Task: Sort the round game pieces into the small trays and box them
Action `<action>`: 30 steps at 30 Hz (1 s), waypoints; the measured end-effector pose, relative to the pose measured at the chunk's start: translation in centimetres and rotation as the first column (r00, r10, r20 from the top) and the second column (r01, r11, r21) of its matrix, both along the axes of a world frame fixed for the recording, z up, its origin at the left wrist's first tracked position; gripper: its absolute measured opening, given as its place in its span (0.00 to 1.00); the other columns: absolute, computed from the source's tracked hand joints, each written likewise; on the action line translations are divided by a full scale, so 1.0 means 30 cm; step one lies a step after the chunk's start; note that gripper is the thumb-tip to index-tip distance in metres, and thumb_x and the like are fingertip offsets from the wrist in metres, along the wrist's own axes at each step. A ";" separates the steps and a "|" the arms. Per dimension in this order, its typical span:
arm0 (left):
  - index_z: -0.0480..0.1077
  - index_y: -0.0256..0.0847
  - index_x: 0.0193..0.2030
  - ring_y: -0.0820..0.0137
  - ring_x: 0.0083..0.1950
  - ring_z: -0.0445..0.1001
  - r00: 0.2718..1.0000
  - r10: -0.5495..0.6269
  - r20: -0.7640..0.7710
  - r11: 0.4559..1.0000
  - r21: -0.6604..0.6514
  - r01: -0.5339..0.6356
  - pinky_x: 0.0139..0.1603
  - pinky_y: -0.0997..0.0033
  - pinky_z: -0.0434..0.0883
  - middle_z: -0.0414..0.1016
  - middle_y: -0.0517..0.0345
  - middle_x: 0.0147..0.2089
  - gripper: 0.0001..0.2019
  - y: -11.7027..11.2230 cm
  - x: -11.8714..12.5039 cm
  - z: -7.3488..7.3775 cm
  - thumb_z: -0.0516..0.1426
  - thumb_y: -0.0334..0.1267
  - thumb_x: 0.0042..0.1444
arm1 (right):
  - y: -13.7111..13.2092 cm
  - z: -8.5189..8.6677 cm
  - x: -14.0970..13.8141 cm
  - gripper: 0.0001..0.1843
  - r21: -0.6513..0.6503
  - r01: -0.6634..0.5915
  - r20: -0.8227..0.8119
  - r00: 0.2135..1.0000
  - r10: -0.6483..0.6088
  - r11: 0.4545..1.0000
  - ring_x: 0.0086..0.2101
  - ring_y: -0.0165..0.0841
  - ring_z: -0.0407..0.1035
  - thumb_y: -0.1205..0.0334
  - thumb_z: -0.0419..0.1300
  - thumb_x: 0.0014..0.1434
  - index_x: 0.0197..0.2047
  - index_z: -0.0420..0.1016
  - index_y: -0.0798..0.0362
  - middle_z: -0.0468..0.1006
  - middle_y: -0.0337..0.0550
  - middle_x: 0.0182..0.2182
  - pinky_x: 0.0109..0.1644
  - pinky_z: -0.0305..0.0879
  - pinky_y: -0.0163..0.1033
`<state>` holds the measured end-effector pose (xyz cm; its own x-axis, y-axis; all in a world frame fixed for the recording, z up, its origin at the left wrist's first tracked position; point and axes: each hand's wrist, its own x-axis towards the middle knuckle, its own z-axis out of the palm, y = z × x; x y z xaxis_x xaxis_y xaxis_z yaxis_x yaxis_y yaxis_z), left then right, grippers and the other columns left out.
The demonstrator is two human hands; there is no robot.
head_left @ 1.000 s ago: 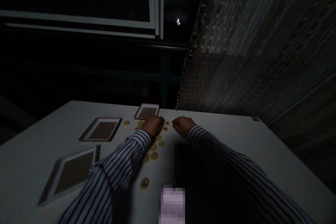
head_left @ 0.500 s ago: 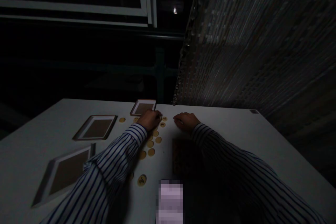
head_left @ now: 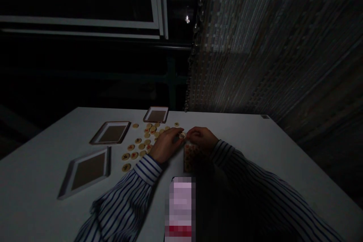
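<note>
In dim light, my left hand [head_left: 166, 144] and my right hand [head_left: 202, 138] meet over a white table [head_left: 255, 147], both in striped sleeves. Between their fingertips sits one pale round disc [head_left: 182, 135], pinched from both sides. Several more round wooden discs [head_left: 141, 145] with dark or red marks lie scattered to the left of my left hand. A dark patterned board [head_left: 189, 157] lies flat under my right wrist, partly hidden by the arm.
Three framed shallow trays lie on the table's left half: a near tray [head_left: 86, 171], a middle tray [head_left: 111, 132] and a far tray [head_left: 156, 114]. A bead curtain [head_left: 269, 53] hangs behind on the right. A blurred patch covers the bottom centre.
Both hands pulled back from the table's far side toward me and came together on one disc. The left arm no longer covers the scattered discs.
</note>
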<state>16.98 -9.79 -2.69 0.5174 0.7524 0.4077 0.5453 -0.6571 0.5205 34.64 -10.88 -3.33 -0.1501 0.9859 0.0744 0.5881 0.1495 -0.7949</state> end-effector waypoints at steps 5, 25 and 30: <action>0.66 0.39 0.47 0.68 0.44 0.69 0.998 -0.022 0.051 1.000 0.013 0.021 0.46 0.68 0.65 0.72 0.52 0.43 0.15 -0.070 0.012 0.002 0.53 0.38 0.51 | -0.053 -0.004 -0.016 0.08 -0.094 0.023 -0.175 0.984 -0.039 0.995 0.28 0.29 0.70 0.64 0.54 0.47 0.32 0.70 0.56 0.76 0.40 0.25 0.32 0.65 0.32; 0.71 0.33 0.33 0.74 0.29 0.73 0.697 0.429 0.574 0.577 -0.768 0.278 0.34 0.75 0.70 0.75 0.56 0.27 0.12 -0.091 0.014 -0.036 0.62 0.33 0.39 | -0.097 0.007 -0.025 0.13 0.301 -0.195 0.414 0.908 0.056 0.933 0.37 0.31 0.68 0.61 0.55 0.52 0.41 0.72 0.55 0.76 0.44 0.36 0.42 0.62 0.35; 0.72 0.32 0.32 0.76 0.27 0.72 0.688 0.440 0.577 0.551 -0.778 0.301 0.29 0.78 0.68 0.75 0.56 0.26 0.11 -0.092 0.024 -0.040 0.62 0.32 0.38 | -0.094 0.011 -0.025 0.16 0.323 -0.255 0.506 0.860 0.062 0.911 0.39 0.34 0.67 0.57 0.57 0.51 0.42 0.71 0.56 0.75 0.46 0.38 0.43 0.60 0.38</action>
<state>17.71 -12.56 -3.90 0.3126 0.9315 -0.1861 -0.1666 0.2466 0.9547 33.88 -13.69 -3.00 -0.4139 0.8586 0.3025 0.8182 0.4965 -0.2899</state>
